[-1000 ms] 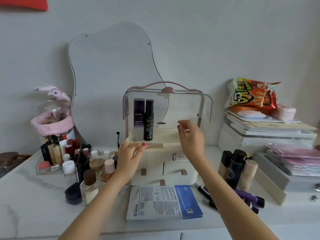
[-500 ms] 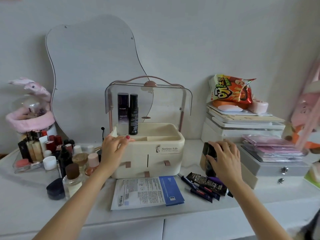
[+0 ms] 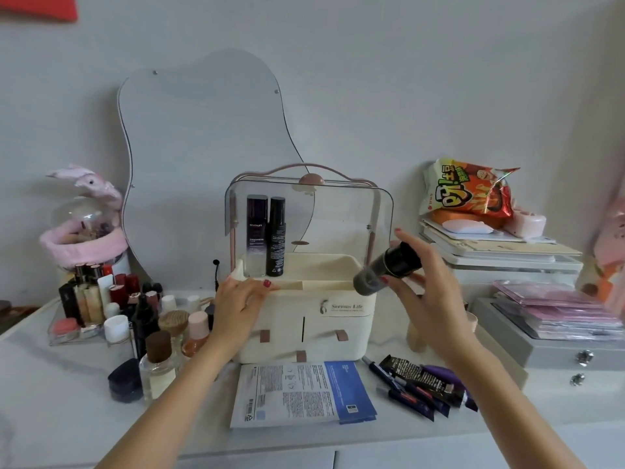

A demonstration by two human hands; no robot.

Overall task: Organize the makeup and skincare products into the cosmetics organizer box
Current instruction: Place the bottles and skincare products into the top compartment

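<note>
A cream cosmetics organizer box (image 3: pixel 341 330) with a raised clear lid stands in the middle of the white table. Two tall dark bottles (image 3: pixel 267 235) stand upright in its top tray at the left. My left hand (image 3: pixel 240 302) rests on the box's front left rim, fingers flat, holding nothing. My right hand (image 3: pixel 426 292) grips a black bottle (image 3: pixel 389 269) tilted on its side, its lower end over the box's right front corner. A sheet mask packet (image 3: pixel 301 394) lies in front of the box. Dark tubes and pens (image 3: pixel 419 384) lie at the front right.
Several bottles, jars and lipsticks (image 3: pixel 135 316) crowd the table left of the box. A wavy mirror (image 3: pixel 203 157) leans on the wall behind. At the right are stacked boxes (image 3: pixel 507 262) with a snack bag (image 3: pixel 470 191), and a grey drawer unit (image 3: pixel 554 350) with pink packets.
My right hand went from the box down to the products at the right, took hold of the black bottle and lifted it to the box's right corner. My left hand stayed on the rim.
</note>
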